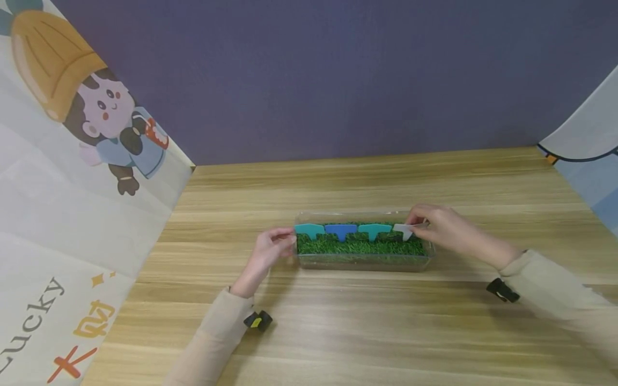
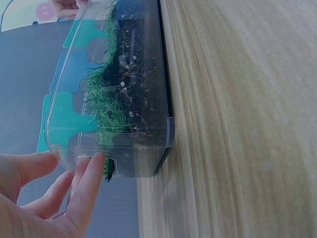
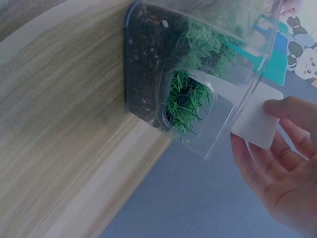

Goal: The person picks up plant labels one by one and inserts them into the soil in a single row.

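A clear plastic planter box point(image 1: 362, 259) with dark soil and green grass point(image 1: 357, 246) stands on the table. Along its back stand T-shaped plant labels: a teal one point(image 1: 309, 230) at the left, a blue one point(image 1: 340, 231), and another teal one point(image 1: 374, 231). At the right end my right hand point(image 1: 436, 228) pinches the head of a white plant label point(image 3: 257, 116) between thumb and fingers; its stem reaches down toward the grass. My left hand point(image 2: 54, 196) touches the box's left end, its fingers fairly straight against the end wall and the thumb at the rim.
The wood-grain table point(image 1: 347, 321) extends around the box on all sides. A dark blue-grey wall panel point(image 1: 338, 80) rises at its back edge. Printed cartoon sheets point(image 1: 72, 161) flank the table at left and right. Each sleeve has a small black device point(image 1: 502, 290) near the wrist.
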Tool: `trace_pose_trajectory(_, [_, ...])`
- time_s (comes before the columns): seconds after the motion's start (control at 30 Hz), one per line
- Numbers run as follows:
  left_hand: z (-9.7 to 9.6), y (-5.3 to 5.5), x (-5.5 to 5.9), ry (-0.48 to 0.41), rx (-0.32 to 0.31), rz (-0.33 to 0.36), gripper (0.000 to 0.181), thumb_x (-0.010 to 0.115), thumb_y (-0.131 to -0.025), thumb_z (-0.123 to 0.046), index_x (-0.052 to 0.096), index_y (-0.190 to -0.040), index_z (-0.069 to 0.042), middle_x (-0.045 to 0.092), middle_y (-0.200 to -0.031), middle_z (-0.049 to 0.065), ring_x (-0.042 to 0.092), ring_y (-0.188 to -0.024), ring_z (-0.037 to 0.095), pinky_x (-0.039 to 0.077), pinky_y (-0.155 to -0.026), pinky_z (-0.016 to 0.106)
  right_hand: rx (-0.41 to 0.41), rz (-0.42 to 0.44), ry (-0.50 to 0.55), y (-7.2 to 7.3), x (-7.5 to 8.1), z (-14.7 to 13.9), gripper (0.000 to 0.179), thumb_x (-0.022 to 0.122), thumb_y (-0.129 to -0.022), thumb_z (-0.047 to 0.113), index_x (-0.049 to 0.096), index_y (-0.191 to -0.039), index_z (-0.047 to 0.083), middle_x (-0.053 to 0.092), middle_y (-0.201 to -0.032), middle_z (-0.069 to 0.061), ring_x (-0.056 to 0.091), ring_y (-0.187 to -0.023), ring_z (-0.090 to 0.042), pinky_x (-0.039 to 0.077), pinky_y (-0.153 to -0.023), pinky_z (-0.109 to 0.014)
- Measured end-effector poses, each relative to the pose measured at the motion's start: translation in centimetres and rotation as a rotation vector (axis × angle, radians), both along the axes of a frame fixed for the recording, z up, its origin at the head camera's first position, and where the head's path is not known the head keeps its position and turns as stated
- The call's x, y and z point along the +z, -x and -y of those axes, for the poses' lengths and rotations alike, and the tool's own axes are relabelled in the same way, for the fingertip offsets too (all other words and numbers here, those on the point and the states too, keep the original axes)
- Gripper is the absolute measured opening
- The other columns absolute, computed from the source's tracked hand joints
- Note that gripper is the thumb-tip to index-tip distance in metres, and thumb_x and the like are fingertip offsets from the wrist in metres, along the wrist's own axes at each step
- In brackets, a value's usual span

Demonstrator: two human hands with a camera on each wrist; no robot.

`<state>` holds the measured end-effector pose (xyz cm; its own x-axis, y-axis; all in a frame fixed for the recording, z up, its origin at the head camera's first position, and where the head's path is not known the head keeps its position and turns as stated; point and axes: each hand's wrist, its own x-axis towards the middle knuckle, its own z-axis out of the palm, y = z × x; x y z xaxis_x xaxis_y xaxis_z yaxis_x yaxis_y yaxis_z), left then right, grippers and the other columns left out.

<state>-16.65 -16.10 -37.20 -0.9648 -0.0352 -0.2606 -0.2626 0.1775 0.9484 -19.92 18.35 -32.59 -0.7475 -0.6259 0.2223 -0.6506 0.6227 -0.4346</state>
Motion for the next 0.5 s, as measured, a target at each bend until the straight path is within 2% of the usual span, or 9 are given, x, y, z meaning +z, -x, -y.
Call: trace_pose_trajectory(0.5, [-0.03, -0.09, -0.01, -0.005, 0.001, -0.007, 0.033, 0.058, -0.082, -0.002, 0.054, -0.114, 0.004, 0.057, -0.104, 0.020, 0.057, -0.093, 0.032, 0.054, -0.075, 0.031, 0.033, -0.029, 0.008, 0.00, -0.27, 0.12, 0.014, 0.066, -0.073, -0.004, 0.063, -0.083, 0.006, 0.062, -0.079, 0.002, 0.059, -0.073, -0.013, 0.054, -0.064, -0.023])
